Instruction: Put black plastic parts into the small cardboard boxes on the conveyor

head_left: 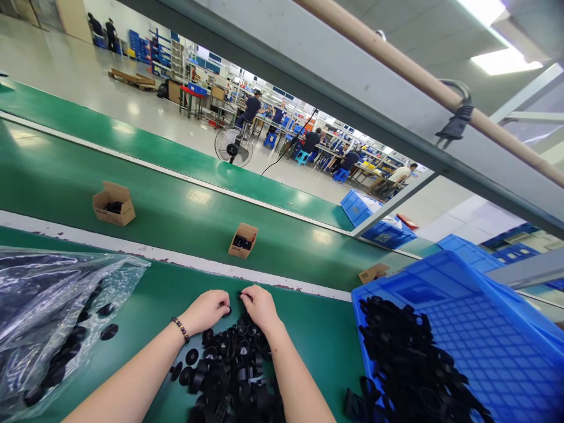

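Black plastic parts point(238, 370) lie in a heap on the green work surface in front of me, with a few round black discs point(191, 356) at its left side. My left hand point(211, 311), with a beaded bracelet on the wrist, is closed in a pinch at the far end of the heap on a small black disc point(227, 312). Close beside it, my right hand point(259, 304) is closed too, its fingertips on a small dark part point(240, 295) that is mostly hidden.
To the right, a tilted blue crate point(476, 305) holds many black parts. A clear plastic bag point(57, 294) with black discs lies at left. Beyond a white edge strip, small open cardboard boxes point(241, 249) stand on a green belt point(176, 205). A grey frame beam point(352, 100) crosses overhead.
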### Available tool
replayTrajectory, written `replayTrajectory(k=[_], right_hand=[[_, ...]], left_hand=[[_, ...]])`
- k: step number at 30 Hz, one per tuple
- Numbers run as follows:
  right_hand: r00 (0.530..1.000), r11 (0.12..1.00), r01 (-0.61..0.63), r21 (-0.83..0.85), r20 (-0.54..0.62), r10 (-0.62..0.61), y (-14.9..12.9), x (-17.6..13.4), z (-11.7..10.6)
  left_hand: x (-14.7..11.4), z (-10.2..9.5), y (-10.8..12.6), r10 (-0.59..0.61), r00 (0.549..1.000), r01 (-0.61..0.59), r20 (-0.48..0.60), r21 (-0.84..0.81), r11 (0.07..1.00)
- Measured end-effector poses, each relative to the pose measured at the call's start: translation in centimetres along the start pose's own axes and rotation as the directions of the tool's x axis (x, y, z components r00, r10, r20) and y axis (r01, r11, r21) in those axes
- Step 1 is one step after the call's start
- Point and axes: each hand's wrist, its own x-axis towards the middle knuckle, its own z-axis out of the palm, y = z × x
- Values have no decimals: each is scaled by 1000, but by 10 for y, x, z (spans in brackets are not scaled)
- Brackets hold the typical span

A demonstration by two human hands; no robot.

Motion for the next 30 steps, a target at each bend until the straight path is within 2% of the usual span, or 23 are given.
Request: replayTrajectory(k=[2, 5, 8, 11, 17, 21, 23, 25, 28, 30], right_hand=[[997, 997, 77, -2, -15, -77, -2, -1, -1], [975, 977, 215, 0, -54, -214, -8, -3, -5], [943, 948, 317, 16, -115, -313, -14, -5, -8], [925, 931, 365, 24, -125, -359, -17, -7, -13], [917, 917, 392, -75, -51, -397, -21, -17, -20], [921, 912, 383, -150, -13, -389, -32, -30, -25], [933, 922, 348, -171, -33, -359, -38, -39, -33], [961, 946, 250, -205, -69, -269, -37, -54, -47], [993, 956, -55, -289, -116, 21, -18, -91, -77], [955, 880, -298, -370, -123, 271, 6, -125, -97]], left_hand=[[4, 3, -2, -46, 998, 39, -35, -174, 984], [6, 4, -3, -113, 994, 97, -6, -460, 882], [7, 4, -3, -177, 983, 167, 42, -594, 787], [7, 3, -2, -209, 976, 199, 57, -618, 761], [4, 3, 0, -190, 978, 202, 84, -598, 776], [2, 3, -1, -181, 977, 213, 113, -514, 831], [1, 3, -4, -158, 981, 194, 114, -470, 861], [1, 3, -7, -156, 981, 190, 116, -420, 887], [1, 3, -11, -171, 979, 200, 115, -326, 924], [1, 4, -13, -172, 978, 200, 122, -281, 939]])
